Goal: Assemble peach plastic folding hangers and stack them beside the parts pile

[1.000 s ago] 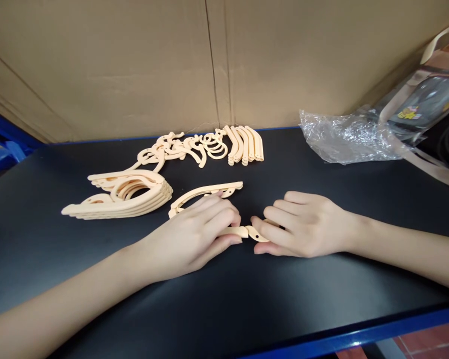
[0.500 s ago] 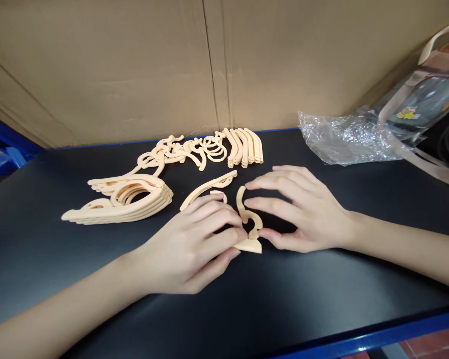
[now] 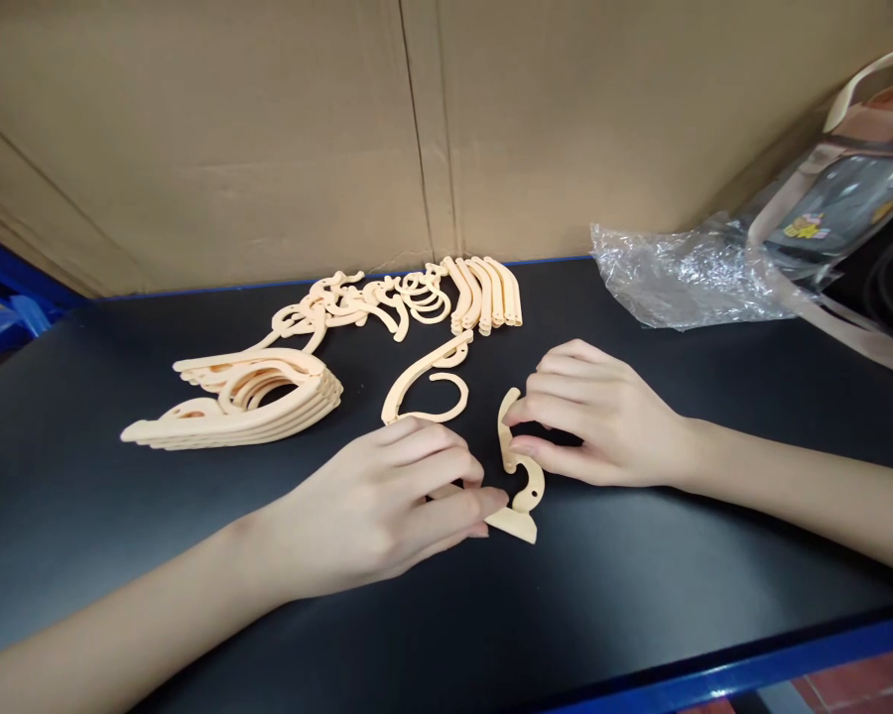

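My left hand (image 3: pixel 387 501) pinches the flat base end of a cream plastic hanger piece (image 3: pixel 519 496) against the black table (image 3: pixel 640 585). My right hand (image 3: pixel 602 416) grips the curved upper arm of the same piece between thumb and fingers, so the arm stands folded upward from the base. Just behind my left fingers lies a loose hanger arm with a hook (image 3: pixel 426 382).
A stack of cream hanger bodies (image 3: pixel 245 397) lies at the left. Several hooks (image 3: pixel 372 297) and a row of curved arms (image 3: pixel 487 291) sit near the cardboard wall (image 3: pixel 268 129). A crumpled clear plastic bag (image 3: pixel 685 273) and another bag (image 3: pixel 848 198) are at the right.
The hanger piece went from lying flat between both hands to being swung open, its arm turned upward by my right hand. Both hands shifted slightly toward me.
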Available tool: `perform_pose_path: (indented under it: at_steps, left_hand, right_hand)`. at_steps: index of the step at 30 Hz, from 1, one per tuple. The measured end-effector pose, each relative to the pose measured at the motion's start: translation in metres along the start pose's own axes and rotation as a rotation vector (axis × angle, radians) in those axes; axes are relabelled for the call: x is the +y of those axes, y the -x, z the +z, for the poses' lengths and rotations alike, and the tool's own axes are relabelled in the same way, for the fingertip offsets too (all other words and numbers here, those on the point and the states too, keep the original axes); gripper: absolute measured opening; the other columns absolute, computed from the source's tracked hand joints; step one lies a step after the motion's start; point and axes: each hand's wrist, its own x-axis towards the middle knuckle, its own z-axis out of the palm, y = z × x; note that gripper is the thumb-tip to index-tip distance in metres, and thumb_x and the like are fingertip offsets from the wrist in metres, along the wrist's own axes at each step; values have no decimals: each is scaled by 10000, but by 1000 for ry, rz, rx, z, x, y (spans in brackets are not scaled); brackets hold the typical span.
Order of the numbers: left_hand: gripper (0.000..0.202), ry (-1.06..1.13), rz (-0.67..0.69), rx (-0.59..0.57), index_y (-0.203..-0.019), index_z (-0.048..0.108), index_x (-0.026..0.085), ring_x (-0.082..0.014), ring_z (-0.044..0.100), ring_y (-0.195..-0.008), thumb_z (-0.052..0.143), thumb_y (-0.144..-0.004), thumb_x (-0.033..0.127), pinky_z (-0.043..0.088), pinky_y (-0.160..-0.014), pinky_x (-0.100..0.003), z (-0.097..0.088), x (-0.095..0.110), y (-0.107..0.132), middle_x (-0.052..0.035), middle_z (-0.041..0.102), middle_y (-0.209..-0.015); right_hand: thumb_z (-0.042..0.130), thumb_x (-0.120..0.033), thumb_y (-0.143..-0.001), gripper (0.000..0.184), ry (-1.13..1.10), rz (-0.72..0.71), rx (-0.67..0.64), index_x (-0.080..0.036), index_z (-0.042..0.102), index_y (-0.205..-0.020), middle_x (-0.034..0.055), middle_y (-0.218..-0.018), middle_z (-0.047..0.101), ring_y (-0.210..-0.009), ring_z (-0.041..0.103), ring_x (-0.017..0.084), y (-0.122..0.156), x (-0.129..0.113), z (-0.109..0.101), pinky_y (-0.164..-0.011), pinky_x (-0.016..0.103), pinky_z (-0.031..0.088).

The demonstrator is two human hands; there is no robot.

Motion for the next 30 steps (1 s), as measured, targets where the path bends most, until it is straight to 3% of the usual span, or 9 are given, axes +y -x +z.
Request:
perform_pose_path:
  at_steps: [6,9,12,16,20,24,30]
  left_hand:
    - [281,20,-64,-1,-1172,564,173,-205,569,-967,561,-896,227,439,-903,-344,-1,0,-1,-65,656,-1016]
    - [394,-24,-280,42,-1288,479,183,-241,504,-1147,524,-896,172,409,-985,-396,2,-3,-1,-101,575,-1218]
    - [510,106,-544,88,-1385,366,217,-243,414,-1286,524,-901,224,367,-1063,-425,5,-9,-1,-97,447,-1388]
    - [550,276,-720,121,-1396,354,239,-216,472,-1241,561,-889,295,383,-1057,-403,7,-17,2,-61,494,-1355]
    - [417,216,-719,102,-1270,486,213,-231,522,-1140,575,-873,307,419,-987,-429,7,-18,3,-61,569,-1238]
    - [257,148,-684,56,-1113,586,223,-245,511,-1118,563,-878,324,412,-964,-453,7,-17,2,-57,546,-1263]
    - [267,144,-701,32,-1102,600,219,-235,503,-1082,454,-943,377,413,-944,-446,2,-15,1,-53,551,-1243]
  right_hand:
    - [446,-305,-961,287,18,15,-28,-170,613,-771,1,-667,585,-646,450,134,0,1,2,-741,294,392]
    - [427,-303,-968,301,25,15,-49,-165,615,-777,8,-681,589,-653,459,136,-1,1,2,-742,296,388]
    - [403,-314,-976,323,-5,43,-124,-160,633,-809,19,-714,596,-668,478,140,-2,0,1,-728,295,386]
    - [402,-338,-976,316,-57,53,-187,-161,647,-884,43,-811,614,-725,509,150,-2,0,0,-716,294,393]
    - [440,-380,-960,296,-108,-48,-210,-158,635,-937,69,-925,621,-796,532,160,0,-1,0,-734,297,414]
    - [461,-424,-946,316,-112,-173,-222,-153,623,-937,94,-1005,623,-867,556,180,1,-6,0,-763,315,432]
    - [510,-644,-828,519,-218,-135,-190,-148,605,-949,118,-1014,611,-924,568,210,4,-24,0,-747,330,461]
